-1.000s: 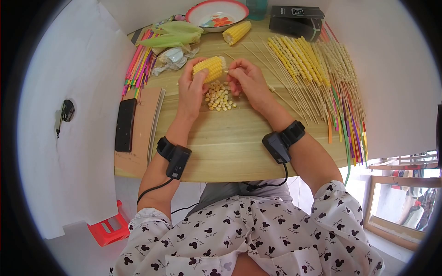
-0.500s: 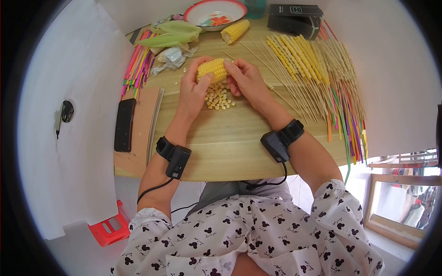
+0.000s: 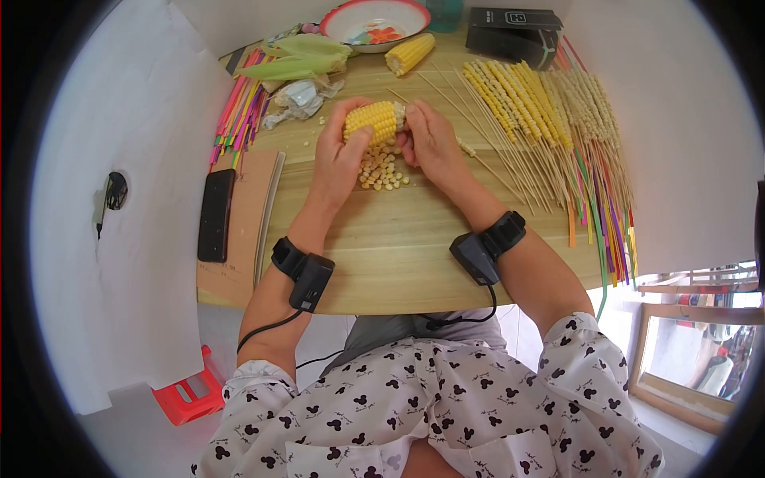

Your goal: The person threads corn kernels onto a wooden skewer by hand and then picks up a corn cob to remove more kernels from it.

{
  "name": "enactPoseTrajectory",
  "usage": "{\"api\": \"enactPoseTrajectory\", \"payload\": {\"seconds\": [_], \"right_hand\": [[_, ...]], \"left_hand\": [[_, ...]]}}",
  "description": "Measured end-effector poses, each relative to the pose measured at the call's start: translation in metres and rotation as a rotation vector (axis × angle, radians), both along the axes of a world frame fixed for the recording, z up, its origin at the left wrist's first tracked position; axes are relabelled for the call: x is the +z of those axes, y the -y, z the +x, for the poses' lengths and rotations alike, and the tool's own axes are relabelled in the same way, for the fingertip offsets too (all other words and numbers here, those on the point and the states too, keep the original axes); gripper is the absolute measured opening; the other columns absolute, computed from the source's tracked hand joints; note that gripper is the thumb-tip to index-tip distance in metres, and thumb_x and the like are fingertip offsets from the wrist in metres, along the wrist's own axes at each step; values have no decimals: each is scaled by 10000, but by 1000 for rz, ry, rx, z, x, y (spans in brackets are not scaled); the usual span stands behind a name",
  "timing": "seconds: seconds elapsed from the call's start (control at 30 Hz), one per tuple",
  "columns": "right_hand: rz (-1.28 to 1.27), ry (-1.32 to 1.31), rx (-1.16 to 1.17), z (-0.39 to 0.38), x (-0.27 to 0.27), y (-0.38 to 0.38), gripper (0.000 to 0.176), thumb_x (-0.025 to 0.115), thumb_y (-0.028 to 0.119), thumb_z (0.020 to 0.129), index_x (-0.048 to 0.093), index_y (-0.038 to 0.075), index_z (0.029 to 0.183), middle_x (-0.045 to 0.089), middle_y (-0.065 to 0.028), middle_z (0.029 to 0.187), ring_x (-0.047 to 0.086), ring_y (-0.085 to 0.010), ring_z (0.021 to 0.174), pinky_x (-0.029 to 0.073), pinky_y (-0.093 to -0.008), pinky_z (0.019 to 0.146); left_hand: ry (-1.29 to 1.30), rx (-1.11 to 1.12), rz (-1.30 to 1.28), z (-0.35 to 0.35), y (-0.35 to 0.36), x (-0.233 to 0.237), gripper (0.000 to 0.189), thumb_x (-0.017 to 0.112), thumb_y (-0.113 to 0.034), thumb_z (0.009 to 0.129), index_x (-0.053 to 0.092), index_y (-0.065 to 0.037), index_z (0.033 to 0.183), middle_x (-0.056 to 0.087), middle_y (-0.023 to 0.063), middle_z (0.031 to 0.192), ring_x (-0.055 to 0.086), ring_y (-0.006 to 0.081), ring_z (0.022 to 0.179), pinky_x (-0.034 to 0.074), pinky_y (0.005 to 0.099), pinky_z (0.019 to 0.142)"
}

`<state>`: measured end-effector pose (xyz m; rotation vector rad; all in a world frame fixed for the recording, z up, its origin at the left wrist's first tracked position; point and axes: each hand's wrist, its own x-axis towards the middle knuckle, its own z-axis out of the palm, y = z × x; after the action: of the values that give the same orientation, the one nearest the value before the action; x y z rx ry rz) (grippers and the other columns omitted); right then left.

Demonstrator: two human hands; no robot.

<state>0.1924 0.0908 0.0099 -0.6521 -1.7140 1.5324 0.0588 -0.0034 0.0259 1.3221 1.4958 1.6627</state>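
My left hand (image 3: 341, 151) is wrapped round a yellow corn cob (image 3: 373, 122), its thumb pressed along the near side. At the cob's right end, where a pale stripped part shows, my right hand (image 3: 434, 143) has its thumb and fingers closed on the tip. Whether a loose kernel lies between those fingers is hidden. Just below the cob, a small heap of corn kernels (image 3: 384, 171) lies on the wooden table (image 3: 374, 263).
Skewers threaded with kernels (image 3: 514, 99) lie at the right, beside bare sticks and coloured strips (image 3: 610, 231). Further back are another corn cob (image 3: 410, 54), a red-rimmed enamel dish (image 3: 339, 32), green husks (image 3: 299, 60) and a black box (image 3: 510, 40). A phone (image 3: 216, 215) rests on a notebook (image 3: 247, 239) at the left.
My right fingers have shifted slightly right, toward the cob's tip, so more of its pale stripped end shows. The left hand still grips the cob.
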Motion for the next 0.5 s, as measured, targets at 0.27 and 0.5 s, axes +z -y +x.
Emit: {"api": "enactPoseTrajectory", "payload": {"seconds": [0.27, 0.5], "right_hand": [[-114, -32, 55, 1, 0, -2, 302, 392, 256, 1026, 525, 21, 890, 590, -50, 666, 509, -76, 453, 390, -224, 406], [-72, 58, 36, 1, -2, -1, 360, 469, 350, 1002, 550, 15, 897, 606, -52, 656, 524, -84, 457, 399, -240, 411]], "left_hand": [[-7, 70, -8, -8, -2, 1, 326, 516, -103, 859, 569, -45, 1175, 596, 27, 1038, 521, 84, 862, 432, 232, 726], [-36, 90, -30, -10, -2, 1, 324, 535, -58, 832, 574, -8, 1151, 613, 63, 1035, 572, 131, 921, 476, 272, 822]]}}
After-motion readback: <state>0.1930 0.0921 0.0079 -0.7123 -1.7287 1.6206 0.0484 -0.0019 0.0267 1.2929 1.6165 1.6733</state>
